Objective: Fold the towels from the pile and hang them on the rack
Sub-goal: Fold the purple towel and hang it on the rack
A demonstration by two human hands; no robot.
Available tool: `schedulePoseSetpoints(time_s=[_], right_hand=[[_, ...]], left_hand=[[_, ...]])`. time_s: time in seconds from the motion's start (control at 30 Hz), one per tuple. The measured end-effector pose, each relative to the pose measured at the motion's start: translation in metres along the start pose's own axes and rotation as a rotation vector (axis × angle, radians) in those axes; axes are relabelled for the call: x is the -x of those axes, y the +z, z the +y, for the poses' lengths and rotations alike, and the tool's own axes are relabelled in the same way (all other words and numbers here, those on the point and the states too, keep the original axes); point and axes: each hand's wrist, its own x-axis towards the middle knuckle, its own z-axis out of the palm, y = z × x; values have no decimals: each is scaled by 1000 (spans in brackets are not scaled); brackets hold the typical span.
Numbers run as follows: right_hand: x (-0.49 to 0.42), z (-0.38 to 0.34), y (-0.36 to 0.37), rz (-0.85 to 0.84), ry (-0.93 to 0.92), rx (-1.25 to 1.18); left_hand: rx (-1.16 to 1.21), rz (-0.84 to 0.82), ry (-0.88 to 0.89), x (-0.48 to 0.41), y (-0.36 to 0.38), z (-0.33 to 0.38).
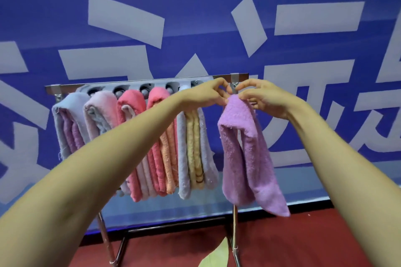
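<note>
Here, behind everything, you face a blue wall with big white characters. In front of it stands the metal rack, with five folded towels hanging side by side along its left and middle. The lilac towel hangs folded at the right end, just below the top bar and apart from the others. Your left hand and right hand meet at its top fold, fingers curled and pinching the cloth.
</note>
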Motion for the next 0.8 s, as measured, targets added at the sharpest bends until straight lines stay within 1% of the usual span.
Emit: schedulePoseSetpoints(time_s=[0.13,0.23,0.33,0.43,0.53,0.57,0.63,0.7,0.8], right_hand=[[-37,1,3,-18,0,39],[-61,-4,4,-34,3,88],[-78,-10,3,-26,10,134],[-92,-12,5,2,17,100],[-108,-9,14,63,5,58],[-113,-7,18,91,-6,43],[-121,-2,27,147,-19,29],[-126,3,32,164,4,47],[-127,13,37,143,75,20]], left_hand=[[-141,11,-98,-20,-29,0],[-187,31,-144,-29,-41,-4],[-139,54,-161,-40,-50,-10],[-67,99,-184,-47,-57,-14],[-39,219,-226,-59,-64,-25],[-54,270,-234,-63,-64,-28],[-157,355,-246,-69,-66,-33],[-262,376,-263,-71,-66,-36],[-336,398,-276,-72,-68,-42]])
